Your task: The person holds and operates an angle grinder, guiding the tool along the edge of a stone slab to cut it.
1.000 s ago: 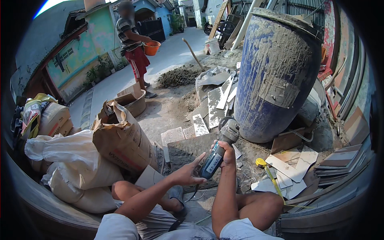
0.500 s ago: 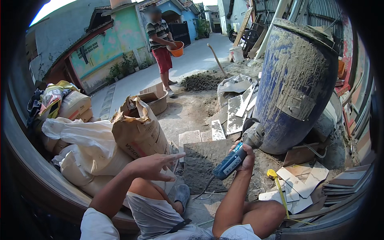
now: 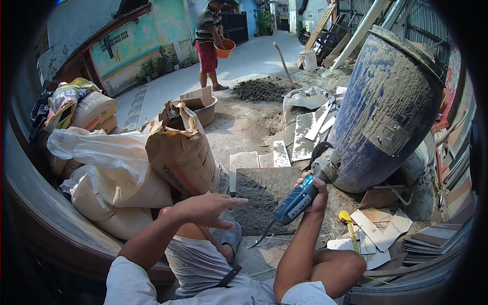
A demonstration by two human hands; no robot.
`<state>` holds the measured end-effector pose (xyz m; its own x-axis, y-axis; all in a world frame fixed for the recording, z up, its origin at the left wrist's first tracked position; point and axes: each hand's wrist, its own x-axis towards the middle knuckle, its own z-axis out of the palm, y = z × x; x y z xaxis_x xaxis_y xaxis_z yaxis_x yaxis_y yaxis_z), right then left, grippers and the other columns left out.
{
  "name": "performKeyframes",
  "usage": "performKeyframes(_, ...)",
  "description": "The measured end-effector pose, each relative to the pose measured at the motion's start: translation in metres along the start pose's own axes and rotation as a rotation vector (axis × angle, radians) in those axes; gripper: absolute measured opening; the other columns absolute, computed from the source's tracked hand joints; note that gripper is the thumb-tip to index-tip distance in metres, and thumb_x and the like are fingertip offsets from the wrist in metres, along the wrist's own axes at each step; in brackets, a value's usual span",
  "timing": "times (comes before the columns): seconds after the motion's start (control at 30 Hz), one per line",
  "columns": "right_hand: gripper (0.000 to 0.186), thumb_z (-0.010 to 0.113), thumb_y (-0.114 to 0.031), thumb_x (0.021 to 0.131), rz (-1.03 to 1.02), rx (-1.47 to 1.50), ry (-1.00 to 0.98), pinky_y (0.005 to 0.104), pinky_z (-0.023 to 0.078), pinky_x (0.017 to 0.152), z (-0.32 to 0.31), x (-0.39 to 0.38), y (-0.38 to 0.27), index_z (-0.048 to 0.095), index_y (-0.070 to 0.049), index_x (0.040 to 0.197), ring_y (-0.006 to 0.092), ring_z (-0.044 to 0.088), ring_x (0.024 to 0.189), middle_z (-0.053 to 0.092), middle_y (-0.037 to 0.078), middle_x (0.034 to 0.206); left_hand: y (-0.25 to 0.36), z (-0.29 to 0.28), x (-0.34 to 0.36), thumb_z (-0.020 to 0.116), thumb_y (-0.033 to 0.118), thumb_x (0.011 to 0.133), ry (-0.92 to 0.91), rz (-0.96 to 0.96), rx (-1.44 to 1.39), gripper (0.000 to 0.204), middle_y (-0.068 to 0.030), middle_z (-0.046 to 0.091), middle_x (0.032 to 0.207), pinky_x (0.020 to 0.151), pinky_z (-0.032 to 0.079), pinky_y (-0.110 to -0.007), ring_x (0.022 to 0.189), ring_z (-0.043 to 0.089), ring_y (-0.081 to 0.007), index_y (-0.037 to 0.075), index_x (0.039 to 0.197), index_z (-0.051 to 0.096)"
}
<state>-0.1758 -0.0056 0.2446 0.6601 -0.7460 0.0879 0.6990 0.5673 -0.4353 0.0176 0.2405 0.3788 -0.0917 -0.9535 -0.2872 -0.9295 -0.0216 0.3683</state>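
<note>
An angle grinder (image 3: 297, 199) with a blue body and grey metal head is gripped in my right hand (image 3: 317, 195), its head tilted up and away to the right. A dark cord trails from its lower end. My left hand (image 3: 207, 209) is raised over my bent leg with the fingers stretched out, holding nothing. Beneath and beyond the grinder lies a dark, cement-smeared board (image 3: 256, 183). Close to my left hand stands a torn-open brown paper sack (image 3: 185, 157).
White sacks (image 3: 112, 173) pile up at left. A mud-caked blue drum (image 3: 386, 112) stands at right, above tile offcuts (image 3: 378, 229) and a yellow tape measure (image 3: 345, 217). Beyond a heap of dark mortar (image 3: 259, 90), another person (image 3: 208, 40) holds an orange bucket (image 3: 225, 49).
The view has shifted slightly, moving the scene lower in the picture. The other person's arm now reaches into the bucket. My right hand keeps its hold on the grinder.
</note>
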Motion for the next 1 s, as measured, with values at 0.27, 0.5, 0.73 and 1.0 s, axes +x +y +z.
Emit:
performKeyframes(0.27, 0.047, 0.069, -0.021, 0.077, -0.022, -0.07, -0.023, 0.0418, 0.059, 0.078, 0.018, -0.004, 0.012, 0.052, 0.001, 0.115, 0.0251, 0.066, 0.087, 0.062, 0.013, 0.1, -0.011, 0.037, 0.053, 0.072, 0.048, 0.084, -0.011, -0.051, -0.169, 0.077, -0.0227, 0.056, 0.129, 0.103, 0.044, -0.041, 0.117, 0.056, -0.0346, -0.001, 0.137, 0.045)
performKeyframes(0.5, 0.059, 0.072, -0.024, 0.073, 0.008, -0.021, -0.192, 0.0418, 0.056, 0.084, 0.029, -0.005, 0.031, 0.048, -0.003, 0.122, 0.024, 0.061, 0.092, 0.057, 0.011, 0.103, 0.006, 0.093, 0.12, 0.088, 0.04, 0.068, 0.076, 0.075, -1.206, 0.077, -0.0092, 0.059, 0.105, 0.087, 0.047, -0.03, 0.098, 0.057, -0.0171, -0.002, 0.122, 0.052)
performKeyframes(0.73, 0.062, 0.073, -0.026, 0.072, 0.066, 0.002, -0.189, 0.0413, 0.056, 0.084, 0.014, 0.005, 0.04, 0.047, -0.003, 0.123, 0.0242, 0.062, 0.092, 0.058, 0.01, 0.102, 0.005, 0.104, 0.137, 0.087, 0.025, 0.065, 0.171, 0.137, -1.335, 0.067, -0.0018, 0.059, 0.099, 0.081, 0.046, -0.025, 0.088, 0.055, -0.0106, 0.002, 0.118, 0.054)
performKeyframes(1.0, 0.06, 0.073, -0.024, 0.079, 0.087, -0.362, 0.016, 0.0352, 0.059, 0.074, 0.017, 0.018, 0.037, 0.048, 0.003, 0.126, 0.0254, 0.068, 0.086, 0.062, 0.017, 0.108, -0.009, 0.127, 0.158, 0.087, 0.02, 0.064, 0.365, 0.019, -1.296, 0.068, -0.0035, 0.061, 0.099, 0.08, 0.049, -0.027, 0.087, 0.058, -0.0108, 0.001, 0.119, 0.052)
